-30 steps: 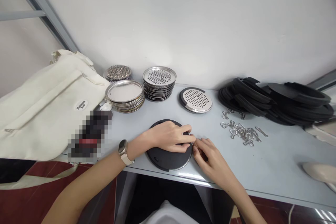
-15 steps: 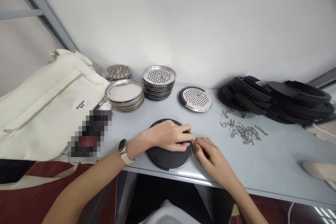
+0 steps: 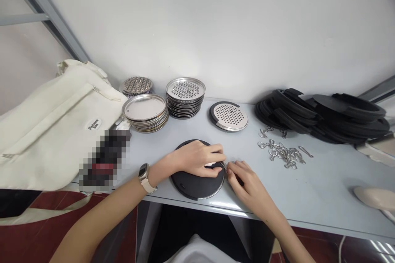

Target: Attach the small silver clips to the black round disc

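Observation:
A black round grater holder (image 3: pixel 197 185) lies on the table in front of me, a thin metal rim showing at its lower right. Across its top rests my left hand (image 3: pixel 199 158), its fingers bent and its thumb and fingertips closing at the disc's right edge. A small metal wire clip (image 3: pixel 224 167) sticks out there between both hands. My right hand (image 3: pixel 245 178) pinches the clip's outer end beside the rim. Fingers partly hide the clip, so how it joins the disc cannot be made out. Something white shows under my left fingers.
Behind stand stacks of metal grater discs (image 3: pixel 185 90) and plain metal plates (image 3: pixel 145 109). A round grater in a black holder (image 3: pixel 230 116) lies nearby. Loose wire clips (image 3: pixel 285 154) and black holders (image 3: pixel 348 119) are at right, a cream bag (image 3: pixel 61 131) at left.
Both hands stay at the disc's right edge, with small finger movements. More of the wire clip shows between them now, and a white patch appears under my left fingers.

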`<state>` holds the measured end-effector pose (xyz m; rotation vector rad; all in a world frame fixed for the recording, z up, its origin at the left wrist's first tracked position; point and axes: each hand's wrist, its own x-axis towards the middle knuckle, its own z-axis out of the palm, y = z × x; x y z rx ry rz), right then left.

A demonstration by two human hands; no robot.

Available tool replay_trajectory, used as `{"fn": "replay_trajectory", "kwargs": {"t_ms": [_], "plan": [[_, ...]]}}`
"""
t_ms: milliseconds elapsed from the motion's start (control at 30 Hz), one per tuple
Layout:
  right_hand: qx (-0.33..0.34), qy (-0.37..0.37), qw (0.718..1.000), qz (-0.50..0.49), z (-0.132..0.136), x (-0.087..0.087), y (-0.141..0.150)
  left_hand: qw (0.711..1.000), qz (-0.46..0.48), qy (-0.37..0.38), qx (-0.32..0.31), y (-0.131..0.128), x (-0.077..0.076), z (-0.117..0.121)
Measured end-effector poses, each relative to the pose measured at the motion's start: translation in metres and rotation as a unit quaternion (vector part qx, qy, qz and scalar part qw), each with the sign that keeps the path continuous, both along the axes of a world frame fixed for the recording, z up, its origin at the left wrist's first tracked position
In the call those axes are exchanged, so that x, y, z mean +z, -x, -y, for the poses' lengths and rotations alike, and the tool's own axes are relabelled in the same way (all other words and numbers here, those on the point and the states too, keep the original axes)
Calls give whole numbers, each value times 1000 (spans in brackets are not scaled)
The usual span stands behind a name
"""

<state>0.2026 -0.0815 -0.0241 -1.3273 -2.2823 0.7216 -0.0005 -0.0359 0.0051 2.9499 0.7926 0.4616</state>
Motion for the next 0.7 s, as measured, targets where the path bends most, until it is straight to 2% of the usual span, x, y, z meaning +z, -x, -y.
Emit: {"fn": "replay_trajectory", "kwargs": {"t_ms": [200,700], "plan": [[3,-3,1000,2,-1,-1,0,1000,12,25,2,0,-1,-1],[4,-1,1000,-4,0,1,0,1000,-3,10,27,2,-1,-2]]}}
